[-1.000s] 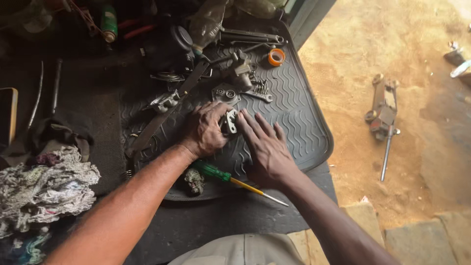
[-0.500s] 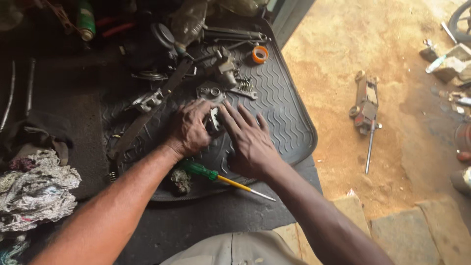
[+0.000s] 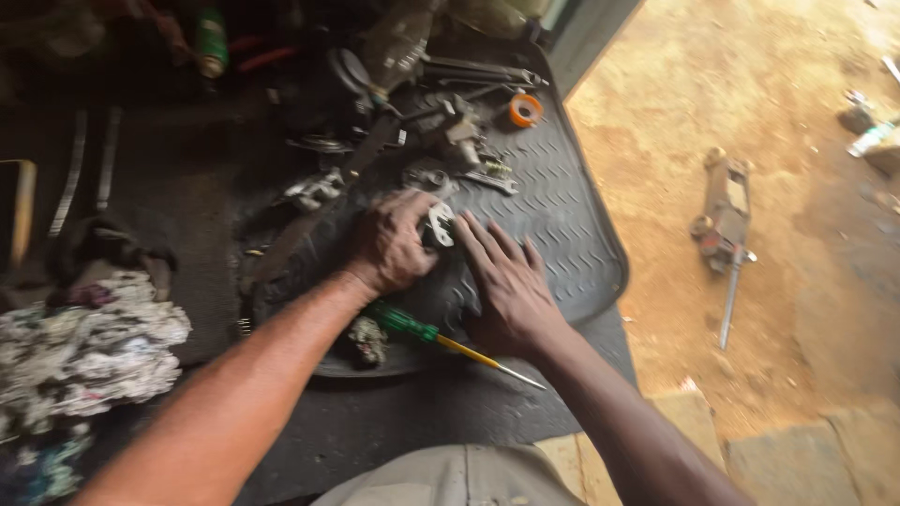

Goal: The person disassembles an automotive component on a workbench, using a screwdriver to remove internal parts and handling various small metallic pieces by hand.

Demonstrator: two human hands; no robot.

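A: So where's the small metal part (image 3: 439, 225)?
B: Mat (image 3: 572, 234) centre, left hand (image 3: 392, 245) grip closed round it. Right hand (image 3: 506, 286) flat, open, at 4 o'clock; green-handled screwdriver (image 3: 441, 335) at 6.

Left hand (image 3: 394, 245) knuckles up, fingers curled closed; right hand (image 3: 506, 286) flat, fingers spread; forearms converging.

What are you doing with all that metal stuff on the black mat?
A person is working on a small metal part on a ribbed black rubber mat. The left hand grips the part, and the right hand lies flat beside it with fingertips touching it. A green-handled screwdriver lies below the hands. Wrenches and other metal pieces are piled at the mat's far end, by an orange tape roll. A floor jack sits on the dirt outside.
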